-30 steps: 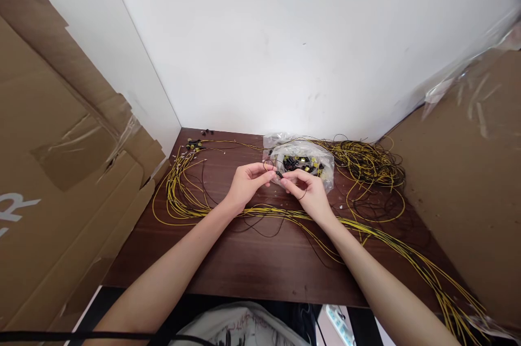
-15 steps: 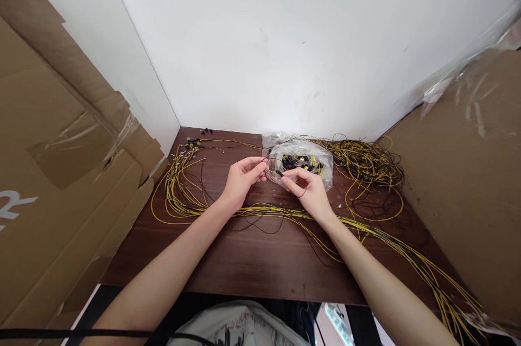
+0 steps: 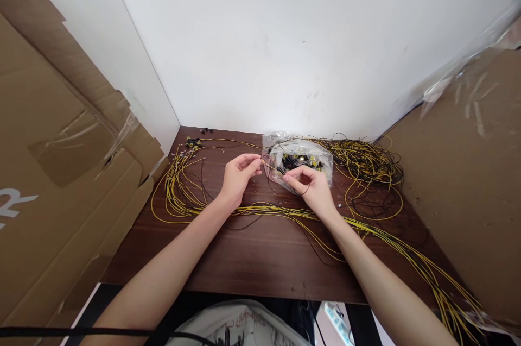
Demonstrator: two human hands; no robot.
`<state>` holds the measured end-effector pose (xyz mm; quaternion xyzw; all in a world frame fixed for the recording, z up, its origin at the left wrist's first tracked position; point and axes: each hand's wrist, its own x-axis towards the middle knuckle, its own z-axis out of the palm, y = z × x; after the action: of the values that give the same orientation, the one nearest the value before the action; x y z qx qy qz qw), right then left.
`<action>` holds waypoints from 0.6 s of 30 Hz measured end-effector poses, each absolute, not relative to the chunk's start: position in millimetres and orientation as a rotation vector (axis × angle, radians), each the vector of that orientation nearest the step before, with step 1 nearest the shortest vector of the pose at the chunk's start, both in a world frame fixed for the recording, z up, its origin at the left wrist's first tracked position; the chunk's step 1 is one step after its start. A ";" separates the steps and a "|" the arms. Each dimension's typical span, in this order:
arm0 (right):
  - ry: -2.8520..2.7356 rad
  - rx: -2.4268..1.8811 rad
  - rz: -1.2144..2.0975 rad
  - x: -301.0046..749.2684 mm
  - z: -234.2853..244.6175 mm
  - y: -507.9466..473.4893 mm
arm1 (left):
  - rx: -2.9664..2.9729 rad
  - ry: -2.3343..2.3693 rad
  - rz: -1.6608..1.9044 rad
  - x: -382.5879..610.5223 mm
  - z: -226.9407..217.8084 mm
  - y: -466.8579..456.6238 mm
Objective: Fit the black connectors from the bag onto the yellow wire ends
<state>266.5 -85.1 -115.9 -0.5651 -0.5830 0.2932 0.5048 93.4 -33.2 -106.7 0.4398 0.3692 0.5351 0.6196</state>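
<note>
My left hand pinches the end of a thin wire between thumb and forefinger, above the dark brown table. Opposite it, my right hand is closed on a small black connector, whose wire runs toward the left fingertips. A dark loop of wire hangs between the two hands. Just behind them a clear plastic bag lies open, holding black and yellow small parts. Beneath my forearms a long bundle of yellow and black wires crosses the table.
A tangled heap of yellow and black wire sits at the right. Small black and yellow parts lie at the back left. Cardboard walls in the left side, more cardboard the right. A white wall stands behind.
My left hand has shifted slightly left, and my right hand slightly right and down. The gap between the fingertips is wider, with the wire stretched across it.
</note>
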 end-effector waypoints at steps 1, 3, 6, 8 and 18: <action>-1.409 -1.367 0.698 266.9 -114.9 -85.3 | 1.001 0.838 1.228 93.4 -106.6 -33.3; -1.404 -1.376 0.683 267.9 -112.9 -85.8 | 0.985 0.818 1.220 93.2 -106.3 -33.2; -1.371 -1.375 0.687 269.5 -110.3 -86.0 | 1.009 0.813 1.203 92.7 -106.4 -32.4; -1.347 -1.359 0.714 270.1 -109.2 -85.8 | 1.065 0.818 1.186 92.7 -106.5 -32.6; -1.339 -1.258 0.874 258.2 -112.4 -86.1 | 1.371 0.777 0.979 98.8 -103.4 -44.6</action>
<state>258.2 -86.1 -112.4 -0.5260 -0.5599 0.3653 0.5258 98.8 -44.6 -103.4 0.5912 0.3353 0.4223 0.5998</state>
